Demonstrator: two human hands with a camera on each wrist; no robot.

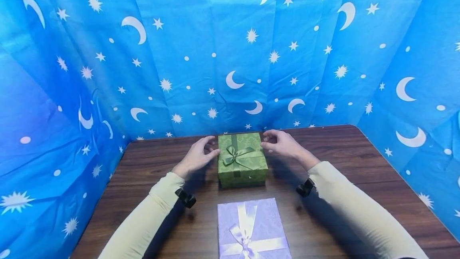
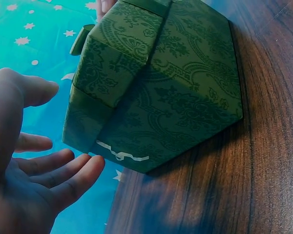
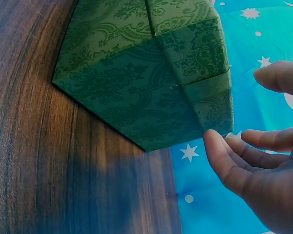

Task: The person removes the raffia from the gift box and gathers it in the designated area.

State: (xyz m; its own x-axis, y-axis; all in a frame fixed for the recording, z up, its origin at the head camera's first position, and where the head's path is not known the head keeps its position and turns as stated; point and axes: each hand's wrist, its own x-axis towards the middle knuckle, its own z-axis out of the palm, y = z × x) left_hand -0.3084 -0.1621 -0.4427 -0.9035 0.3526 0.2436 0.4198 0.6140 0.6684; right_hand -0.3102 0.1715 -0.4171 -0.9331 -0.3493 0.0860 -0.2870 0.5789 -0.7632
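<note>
Item one: green damask-patterned gift box [image 1: 242, 163], lidded, tied with a green ribbon bow [image 1: 234, 156]; set upright near the far edge of the dark wood-grain table [image 1: 352, 163], between the two hands. Item two: lavender gift box [image 1: 264, 227] with pale satin ribbon, placed nearer the person, apart from the green one; only its top is seen.

Left hand [image 1: 197, 156]: fingers spread and loosely bent at the green box's left side, nothing gripped. Right hand [image 1: 284, 145]: likewise relaxed at the right side, nothing gripped. Whether either side is brushed by a fingertip cannot be told.

Handling note, by judgement: the box is best steadied by level, matching pressure from both sides. If it is to be shifted whole, the lower walls should be held, since the lid could slip off; the bow should be left uncrushed.
</note>
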